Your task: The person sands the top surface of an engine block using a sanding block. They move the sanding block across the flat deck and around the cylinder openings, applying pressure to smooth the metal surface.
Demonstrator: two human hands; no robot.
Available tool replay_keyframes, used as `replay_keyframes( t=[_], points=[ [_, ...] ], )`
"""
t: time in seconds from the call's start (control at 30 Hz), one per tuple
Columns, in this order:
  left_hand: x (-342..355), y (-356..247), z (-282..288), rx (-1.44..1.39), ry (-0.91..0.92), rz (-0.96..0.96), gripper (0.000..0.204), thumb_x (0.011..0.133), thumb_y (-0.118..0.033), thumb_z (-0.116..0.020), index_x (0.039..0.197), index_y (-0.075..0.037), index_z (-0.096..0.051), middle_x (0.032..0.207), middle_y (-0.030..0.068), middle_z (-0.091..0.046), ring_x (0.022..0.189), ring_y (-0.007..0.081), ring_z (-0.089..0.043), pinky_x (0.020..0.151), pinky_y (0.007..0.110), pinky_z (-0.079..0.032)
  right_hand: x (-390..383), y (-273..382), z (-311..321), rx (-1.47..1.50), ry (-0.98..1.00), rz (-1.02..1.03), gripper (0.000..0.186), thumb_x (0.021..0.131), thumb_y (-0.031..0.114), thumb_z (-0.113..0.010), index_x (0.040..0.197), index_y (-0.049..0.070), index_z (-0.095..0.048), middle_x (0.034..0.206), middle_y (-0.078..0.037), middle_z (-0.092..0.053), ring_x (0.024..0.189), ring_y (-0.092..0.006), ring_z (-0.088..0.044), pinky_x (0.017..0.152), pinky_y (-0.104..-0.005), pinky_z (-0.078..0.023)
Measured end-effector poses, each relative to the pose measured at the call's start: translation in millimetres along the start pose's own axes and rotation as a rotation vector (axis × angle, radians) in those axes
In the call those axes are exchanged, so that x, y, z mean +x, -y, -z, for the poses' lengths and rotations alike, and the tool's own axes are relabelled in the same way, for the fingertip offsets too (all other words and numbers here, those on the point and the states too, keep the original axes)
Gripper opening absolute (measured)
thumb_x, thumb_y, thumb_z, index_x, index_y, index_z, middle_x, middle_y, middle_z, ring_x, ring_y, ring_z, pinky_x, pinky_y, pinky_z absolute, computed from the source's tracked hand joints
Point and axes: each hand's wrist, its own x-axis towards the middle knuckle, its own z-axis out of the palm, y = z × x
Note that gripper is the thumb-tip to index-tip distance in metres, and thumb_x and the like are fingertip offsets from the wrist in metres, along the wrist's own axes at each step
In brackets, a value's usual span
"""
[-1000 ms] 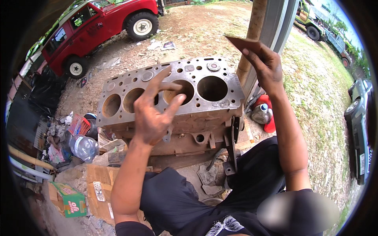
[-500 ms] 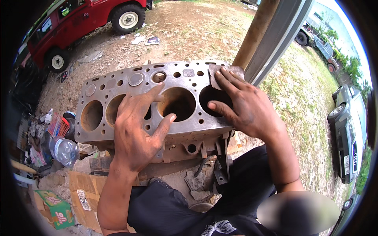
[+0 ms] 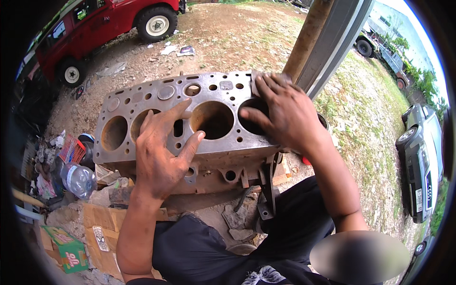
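In front of me an engine block (image 3: 218, 146) lies with its flat, machined top face up, showing a row of large round bores and several smaller holes. A dark worn sheet of sandpaper (image 3: 256, 84) is at its far right corner. My right hand (image 3: 290, 113) has its fingers closed down over the sheet, pressing it onto the metal, with the thumb over the rightmost bore; the fingers are slightly blurred. My left hand (image 3: 164, 142) rests open on the top face, thumb and fingers spread, partly covering the second bore from the left.
A rusty post (image 3: 308, 35) stands just beyond the block's right end. Cardboard (image 3: 102, 221), a green box (image 3: 66, 249) and a clear plastic bottle (image 3: 79, 181) lie at left. A red off-road vehicle (image 3: 102, 26) is parked far left, a grey car (image 3: 420, 161) at right.
My right hand has slid the sandpaper slightly toward the block's far edge. My left hand stays on the block. The view has shifted a little.
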Motion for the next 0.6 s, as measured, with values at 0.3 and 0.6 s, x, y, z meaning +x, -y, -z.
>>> replay_keyframes(
  t=[0.3,0.6],
  points=[
    [3.2,1.3,-1.1,0.048,-0.049,-0.024,0.050,0.088,-0.016,-0.085,0.135,-0.002,-0.073,0.114,0.0188,-0.078,0.110,0.0392,-0.073,0.104,0.051,-0.052,6.2,0.6,-2.7,0.189,0.101,-0.029,0.111,0.099,0.082,-0.051,0.157,-0.012,-0.047,0.160,-0.033,-0.052,0.152,-0.0451,-0.050,0.129,-0.0471,-0.038],
    [11.4,15.1,9.2,0.117,-0.193,0.068,0.047,0.097,-0.029,-0.080,0.133,0.000,-0.074,0.120,0.0221,-0.079,0.112,0.0407,-0.074,0.105,0.050,-0.052,34.4,9.7,-9.8,0.318,0.140,0.090,0.118,0.097,0.085,-0.051,0.162,-0.013,-0.039,0.169,-0.034,-0.040,0.162,-0.0426,-0.035,0.133,-0.0449,-0.030]
  ],
)
